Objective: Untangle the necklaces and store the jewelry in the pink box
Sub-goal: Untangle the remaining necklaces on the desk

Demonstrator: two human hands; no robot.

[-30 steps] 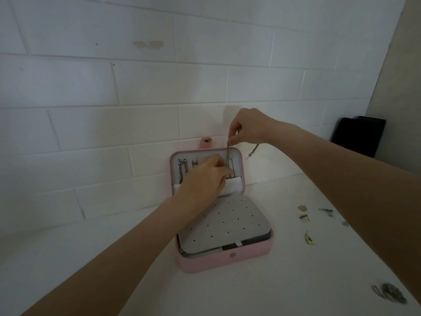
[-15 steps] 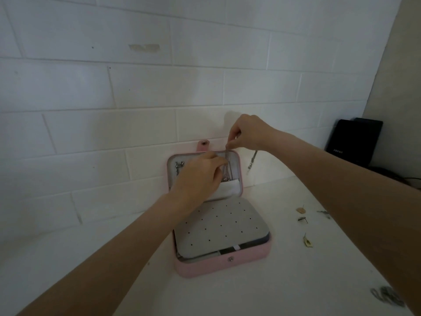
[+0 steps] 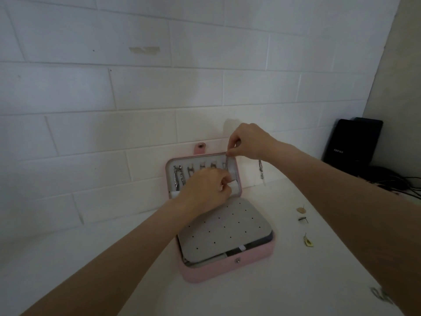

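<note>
Pinching a thin necklace chain (image 3: 227, 161) at the open lid's far right hook, right hand (image 3: 248, 142), left hand (image 3: 206, 189) curled on the chain lower down, pink box (image 3: 227, 269) on white table (image 3: 273, 297), earrings (image 3: 303, 218) right.

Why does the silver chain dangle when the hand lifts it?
The chain is probably floppy: its loose end droops straight down below the right hand. It looks thin, so likely light. It may tangle easily, like the one hung in the pink box.
</note>
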